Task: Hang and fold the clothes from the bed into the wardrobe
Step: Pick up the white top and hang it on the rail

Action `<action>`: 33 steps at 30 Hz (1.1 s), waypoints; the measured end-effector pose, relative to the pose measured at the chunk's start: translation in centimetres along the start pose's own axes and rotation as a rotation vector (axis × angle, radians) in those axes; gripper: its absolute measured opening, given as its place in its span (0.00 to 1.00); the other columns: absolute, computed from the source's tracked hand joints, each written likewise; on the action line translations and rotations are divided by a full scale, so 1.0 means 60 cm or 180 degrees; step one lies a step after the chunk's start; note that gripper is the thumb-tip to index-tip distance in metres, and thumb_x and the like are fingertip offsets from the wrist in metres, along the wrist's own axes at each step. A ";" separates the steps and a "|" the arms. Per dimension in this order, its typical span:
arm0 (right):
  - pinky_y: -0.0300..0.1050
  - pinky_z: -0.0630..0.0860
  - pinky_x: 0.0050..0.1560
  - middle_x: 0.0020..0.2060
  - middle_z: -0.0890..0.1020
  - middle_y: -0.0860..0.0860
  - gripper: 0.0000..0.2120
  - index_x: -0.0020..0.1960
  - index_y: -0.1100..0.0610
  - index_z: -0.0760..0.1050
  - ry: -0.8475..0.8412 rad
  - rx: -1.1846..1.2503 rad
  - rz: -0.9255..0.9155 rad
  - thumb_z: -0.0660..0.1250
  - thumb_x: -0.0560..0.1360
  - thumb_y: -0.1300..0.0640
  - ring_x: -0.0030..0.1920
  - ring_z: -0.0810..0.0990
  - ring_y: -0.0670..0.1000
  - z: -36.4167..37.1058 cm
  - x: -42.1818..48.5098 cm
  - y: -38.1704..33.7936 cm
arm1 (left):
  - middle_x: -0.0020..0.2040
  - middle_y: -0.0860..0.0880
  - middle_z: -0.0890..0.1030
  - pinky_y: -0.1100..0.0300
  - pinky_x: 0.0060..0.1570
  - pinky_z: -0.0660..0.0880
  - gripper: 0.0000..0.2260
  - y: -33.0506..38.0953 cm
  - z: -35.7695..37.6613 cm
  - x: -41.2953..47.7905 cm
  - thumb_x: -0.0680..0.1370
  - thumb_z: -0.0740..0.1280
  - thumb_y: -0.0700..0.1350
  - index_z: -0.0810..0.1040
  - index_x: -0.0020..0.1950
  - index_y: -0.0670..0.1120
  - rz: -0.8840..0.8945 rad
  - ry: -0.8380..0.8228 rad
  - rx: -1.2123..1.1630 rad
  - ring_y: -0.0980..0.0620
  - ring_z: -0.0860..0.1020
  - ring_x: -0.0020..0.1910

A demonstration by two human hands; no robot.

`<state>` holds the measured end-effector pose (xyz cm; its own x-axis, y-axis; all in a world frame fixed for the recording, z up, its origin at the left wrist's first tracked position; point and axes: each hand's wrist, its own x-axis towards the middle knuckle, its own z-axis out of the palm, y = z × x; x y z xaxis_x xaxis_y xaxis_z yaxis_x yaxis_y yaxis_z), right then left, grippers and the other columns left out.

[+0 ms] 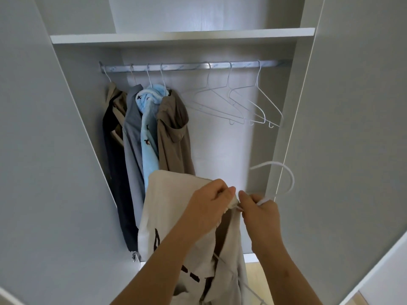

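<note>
While two bare hands are working low in the view, an open wardrobe [220, 146] is filling the rest of it; one shelf [176, 38] is running across the top, and one metal rail [187, 66] is sitting beneath it. Four garments are hanging side by side at the rail's left end: a dark garment [112, 164] with beige showing behind it; a grey garment [132, 137]; a light blue garment [149, 133] printed with small dark birds; and a brown hooded garment [174, 137]. Three empty hangers [229, 78] of white wire are hanging close together toward the rail's right end.

Bold dark lettering is showing on the cream garment [167, 205] in the hands, but folds are hiding most of it, so it cannot be read; faint blue marks are repeating along the rail, too small to read.

The cream garment is hanging in front of the wardrobe, below the rail and just before the hung clothes. The left hand [209, 208] is curling its fingers [222, 190] and pinching the garment's upper edge between thumb and forefinger. The right hand [261, 214] is gripping the neck of one white hanger [291, 179], fingers closed round the wire; its fingertips are almost touching those of the left hand. The hanger's hook is arching up to the right of the hands, clear of the rail; one of its arms is running down inside the cream fabric.
</note>
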<state>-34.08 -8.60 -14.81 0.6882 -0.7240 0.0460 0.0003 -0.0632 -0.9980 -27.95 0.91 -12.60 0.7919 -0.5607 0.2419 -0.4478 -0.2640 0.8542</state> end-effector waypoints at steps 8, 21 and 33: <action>0.40 0.62 0.28 0.17 0.64 0.44 0.21 0.25 0.56 0.65 -0.0026 0.0119 -0.0321 0.66 0.75 0.58 0.21 0.62 0.43 -0.020 0.008 -0.023 | 0.49 0.51 0.80 0.44 0.59 0.68 0.21 -0.021 -0.038 -0.010 0.72 0.57 0.64 0.81 0.50 0.53 0.1788 0.0761 0.2693 0.49 0.78 0.53; 0.36 0.67 0.42 0.36 0.74 0.42 0.11 0.40 0.50 0.71 0.1167 -0.0713 -0.1740 0.69 0.71 0.64 0.40 0.73 0.46 -0.050 0.004 -0.020 | 0.39 0.52 0.82 0.59 0.43 0.57 0.13 0.000 -0.029 0.016 0.75 0.64 0.58 0.81 0.47 0.50 0.0995 0.1252 0.1773 0.51 0.78 0.41; 0.39 0.72 0.42 0.41 0.76 0.46 0.10 0.40 0.50 0.69 -0.0310 -0.1221 -0.0033 0.71 0.68 0.54 0.43 0.75 0.47 -0.003 -0.013 0.081 | 0.39 0.53 0.80 0.49 0.55 0.70 0.10 0.064 -0.044 0.013 0.72 0.70 0.54 0.79 0.49 0.51 0.0538 0.1934 0.0692 0.50 0.78 0.43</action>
<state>-34.77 -8.45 -19.68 0.7552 -0.6546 0.0333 -0.2508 -0.3355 -0.9081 -27.94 1.50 -7.94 0.7680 -0.0829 0.6350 -0.6095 -0.3991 0.6850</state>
